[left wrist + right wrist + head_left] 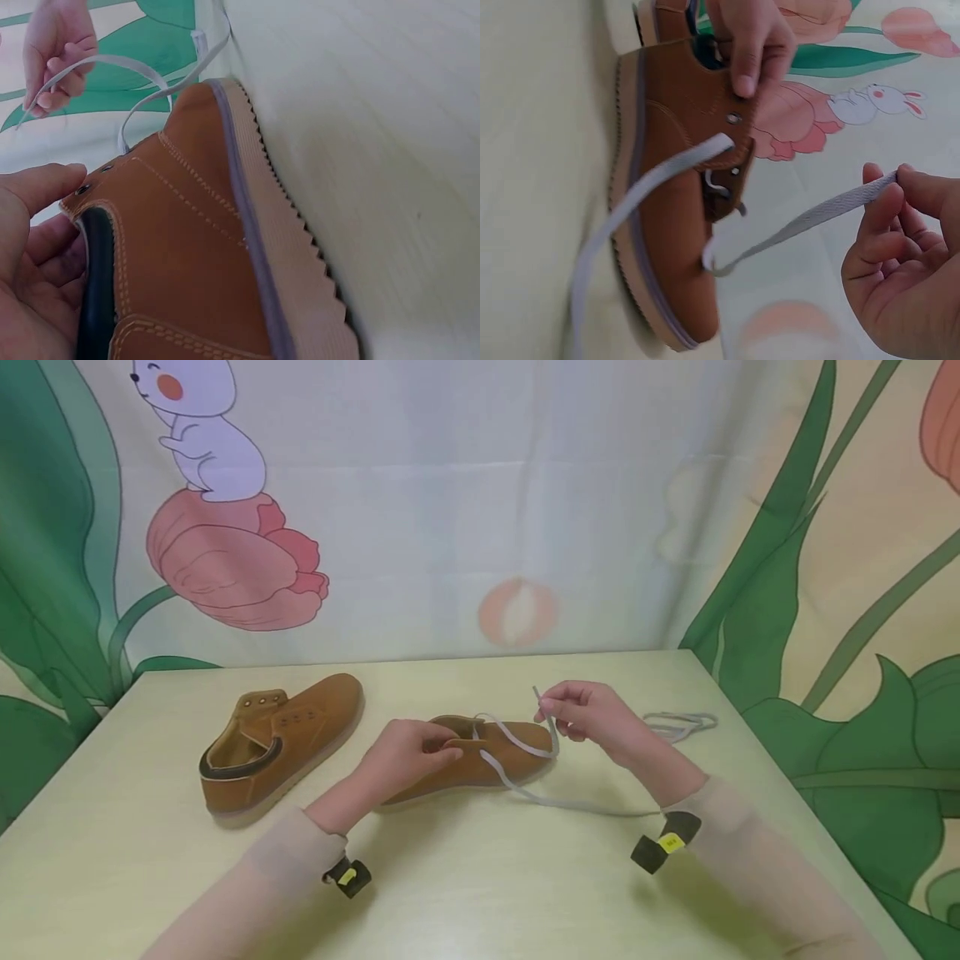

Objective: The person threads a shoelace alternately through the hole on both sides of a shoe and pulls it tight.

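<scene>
A brown leather shoe lies on the table with its toe to the right. My left hand grips its near eyelet flap, the thumb outside by the eyelets and the fingers inside the opening. A flat light-grey shoelace runs through the front eyelets. Above the toe, my right hand pinches one part of it near the tip between thumb and forefinger. The lace's other length trails from the near flap toward the right wrist. In the right wrist view the back eyelet carries no lace.
A second brown shoe, without a lace, stands at the left of the pale table. A bundled grey lace lies at the right, beyond my right forearm. A printed curtain hangs behind the table's back edge.
</scene>
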Available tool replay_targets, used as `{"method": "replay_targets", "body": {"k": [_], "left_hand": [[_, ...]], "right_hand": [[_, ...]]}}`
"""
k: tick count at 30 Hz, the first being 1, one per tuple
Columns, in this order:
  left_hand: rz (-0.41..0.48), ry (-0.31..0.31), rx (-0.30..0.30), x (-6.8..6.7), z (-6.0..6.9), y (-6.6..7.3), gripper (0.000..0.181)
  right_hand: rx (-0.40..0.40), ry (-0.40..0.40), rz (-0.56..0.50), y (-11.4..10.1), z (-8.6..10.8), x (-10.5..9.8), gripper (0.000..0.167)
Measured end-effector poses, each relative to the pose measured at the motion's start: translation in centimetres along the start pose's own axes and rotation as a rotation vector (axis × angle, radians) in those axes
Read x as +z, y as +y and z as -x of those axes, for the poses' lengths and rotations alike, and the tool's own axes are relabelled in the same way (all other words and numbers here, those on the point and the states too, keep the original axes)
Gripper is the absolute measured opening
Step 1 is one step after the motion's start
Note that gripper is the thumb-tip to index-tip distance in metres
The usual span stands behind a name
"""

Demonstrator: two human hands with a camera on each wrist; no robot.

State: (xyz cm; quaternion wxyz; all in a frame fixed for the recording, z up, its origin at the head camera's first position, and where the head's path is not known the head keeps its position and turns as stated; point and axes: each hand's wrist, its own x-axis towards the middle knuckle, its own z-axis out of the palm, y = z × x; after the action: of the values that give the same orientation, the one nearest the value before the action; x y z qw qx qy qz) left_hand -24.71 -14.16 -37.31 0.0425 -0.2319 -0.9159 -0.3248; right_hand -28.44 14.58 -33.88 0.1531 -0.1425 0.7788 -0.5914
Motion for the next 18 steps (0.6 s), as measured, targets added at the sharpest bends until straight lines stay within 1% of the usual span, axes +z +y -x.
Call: {"method": "replay_targets", "body": {"k": [5, 10, 11, 14, 18], "left_hand": [[-0.01, 0.007, -0.018, 0.2, 0.1, 0.2, 0.012], [-0.001, 0.019, -0.033, 0.7, 0.2, 0.1, 0.014], [0.002, 0.021, -0.031, 0.7, 0.2, 0.1, 0.015], [0.007, 0.031, -0.029, 1.0, 0.3, 0.1, 0.019], [0.011, 0.032, -0.018, 1.2, 0.4, 0.1, 0.024]], "right_hand": [[-0.014, -0.024, 0.019, 0.9, -0.2, 1.5, 0.024], [0.019, -0.017, 0.009, 2.2, -0.8, 2.3, 0.027], [0.029, -0.011, 0.005, 2.5, -0.9, 2.2, 0.028], [0.073, 0.021, -0.059, 3.5, -1.6, 1.6, 0.023], [0.143, 0.088, -0.178, 4.8, -3.0, -0.2, 0.017]]}}
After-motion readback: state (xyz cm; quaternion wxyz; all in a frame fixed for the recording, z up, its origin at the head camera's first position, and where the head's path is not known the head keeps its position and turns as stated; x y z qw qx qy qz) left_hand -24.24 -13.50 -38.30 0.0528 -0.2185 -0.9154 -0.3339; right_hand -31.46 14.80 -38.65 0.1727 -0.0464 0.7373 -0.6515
